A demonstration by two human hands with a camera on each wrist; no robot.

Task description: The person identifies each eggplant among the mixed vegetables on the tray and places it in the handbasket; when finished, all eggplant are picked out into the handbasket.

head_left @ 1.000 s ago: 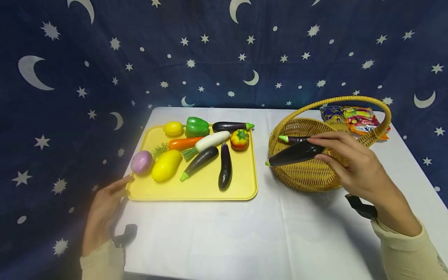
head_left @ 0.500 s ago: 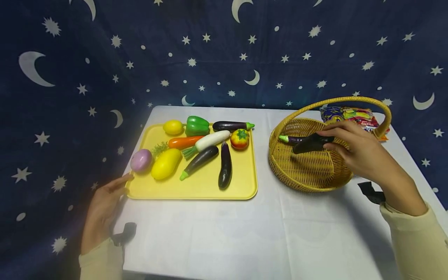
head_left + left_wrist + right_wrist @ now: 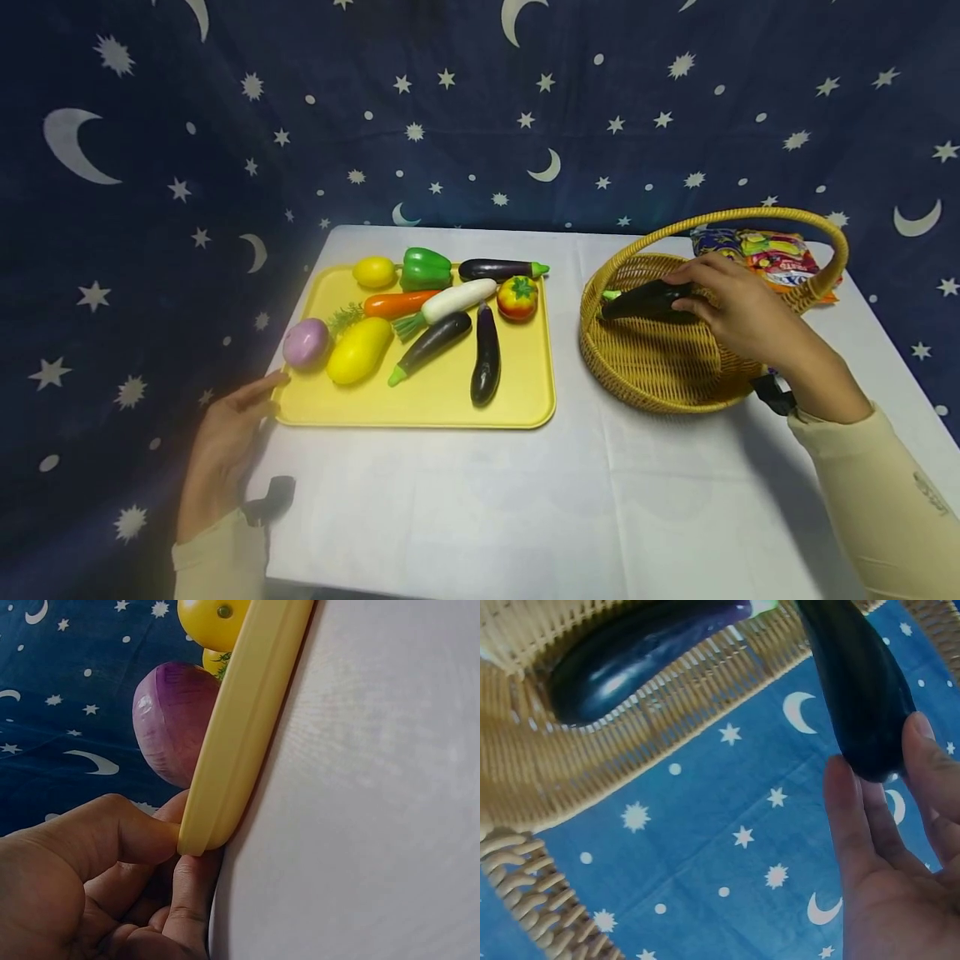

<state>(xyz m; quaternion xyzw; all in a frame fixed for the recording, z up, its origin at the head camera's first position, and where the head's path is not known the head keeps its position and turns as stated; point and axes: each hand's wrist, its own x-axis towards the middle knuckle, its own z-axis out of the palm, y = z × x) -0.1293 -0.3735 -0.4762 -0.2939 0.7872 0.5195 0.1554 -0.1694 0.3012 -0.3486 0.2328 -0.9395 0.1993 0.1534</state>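
Observation:
My right hand holds a dark eggplant by its thick end over the wicker basket. In the right wrist view, thumb and fingers pinch this eggplant from both sides. A second eggplant lies inside the basket; in the head view the held one mostly covers it. At the near left corner of the yellow tray, my left hand grips the rim. The left wrist view has the thumb at the rim's top, fingers underneath, near a purple onion.
On the tray are a lemon, green pepper, carrot, white radish, tomato, mango and several eggplants. The basket's tall handle arches above it. Snack packets lie behind.
My right hand has carried its eggplant deeper over the basket, first turning it right, then back left and lower beside the other eggplant. The left hand stays at the tray corner.

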